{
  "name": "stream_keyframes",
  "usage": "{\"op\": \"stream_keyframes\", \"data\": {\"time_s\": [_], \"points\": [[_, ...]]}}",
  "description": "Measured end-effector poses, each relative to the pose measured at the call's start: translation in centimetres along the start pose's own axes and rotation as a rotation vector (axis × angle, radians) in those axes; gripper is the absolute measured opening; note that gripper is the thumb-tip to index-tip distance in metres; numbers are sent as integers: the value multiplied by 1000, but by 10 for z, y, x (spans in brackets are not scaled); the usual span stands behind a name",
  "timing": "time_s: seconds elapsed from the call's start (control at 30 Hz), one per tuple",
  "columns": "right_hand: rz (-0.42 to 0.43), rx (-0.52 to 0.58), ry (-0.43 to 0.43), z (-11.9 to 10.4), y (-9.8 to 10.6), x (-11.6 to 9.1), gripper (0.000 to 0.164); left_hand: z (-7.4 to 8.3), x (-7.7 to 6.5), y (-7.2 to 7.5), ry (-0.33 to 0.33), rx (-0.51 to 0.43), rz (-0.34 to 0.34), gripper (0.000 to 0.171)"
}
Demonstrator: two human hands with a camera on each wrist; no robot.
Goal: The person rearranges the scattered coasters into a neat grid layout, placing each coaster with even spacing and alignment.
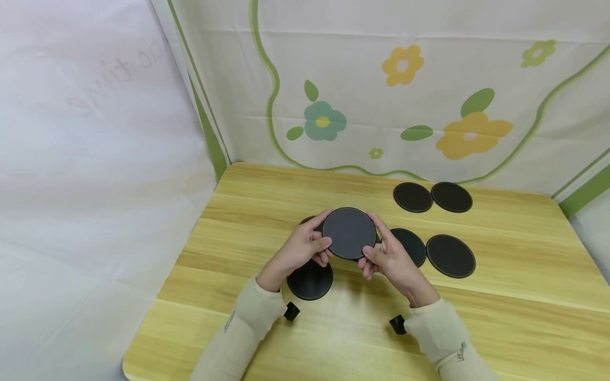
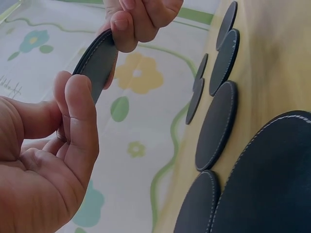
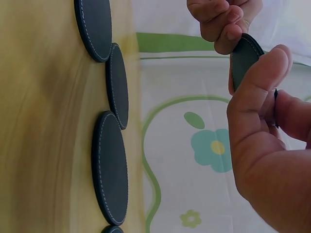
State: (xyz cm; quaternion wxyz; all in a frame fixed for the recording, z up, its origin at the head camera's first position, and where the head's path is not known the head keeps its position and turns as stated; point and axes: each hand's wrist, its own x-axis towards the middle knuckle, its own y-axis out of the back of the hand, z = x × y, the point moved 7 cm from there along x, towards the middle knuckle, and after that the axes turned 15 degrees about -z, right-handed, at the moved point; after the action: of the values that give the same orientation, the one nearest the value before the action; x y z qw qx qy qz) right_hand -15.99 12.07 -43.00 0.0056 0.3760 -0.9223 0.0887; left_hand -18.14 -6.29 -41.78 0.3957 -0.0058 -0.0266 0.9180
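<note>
Both hands hold one round black coaster (image 1: 349,233) with a stitched edge, raised above the table. My left hand (image 1: 301,244) pinches its left side between thumb and fingers. On the opposite side my right hand (image 1: 393,259) grips the rim, thumb on the near face. The left wrist view shows the held coaster (image 2: 101,63) tilted, nearly edge-on. Below the left hand lies a similar coaster (image 1: 311,281), flat on the wood. Another coaster (image 1: 411,246) lies just beyond the right hand, partly covered by it. More coasters behind the hands are mostly hidden.
The light wooden table (image 1: 524,286) carries more matching coasters at the right: one (image 1: 450,256) in the nearer row and a touching pair, left coaster (image 1: 412,197) and right coaster (image 1: 451,197), farther back. A white curtain (image 1: 362,69) with printed flowers borders the table's back edge.
</note>
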Motion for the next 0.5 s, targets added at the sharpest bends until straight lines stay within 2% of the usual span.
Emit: {"op": "stream_keyframes", "data": {"time_s": [0.3, 0.5], "points": [[9, -15, -11, 7, -2, -9, 81, -9, -4, -10, 45, -8, 8, 72], [1, -19, -41, 16, -5, -19, 80, -20, -7, -20, 69, 1, 9, 73]]}}
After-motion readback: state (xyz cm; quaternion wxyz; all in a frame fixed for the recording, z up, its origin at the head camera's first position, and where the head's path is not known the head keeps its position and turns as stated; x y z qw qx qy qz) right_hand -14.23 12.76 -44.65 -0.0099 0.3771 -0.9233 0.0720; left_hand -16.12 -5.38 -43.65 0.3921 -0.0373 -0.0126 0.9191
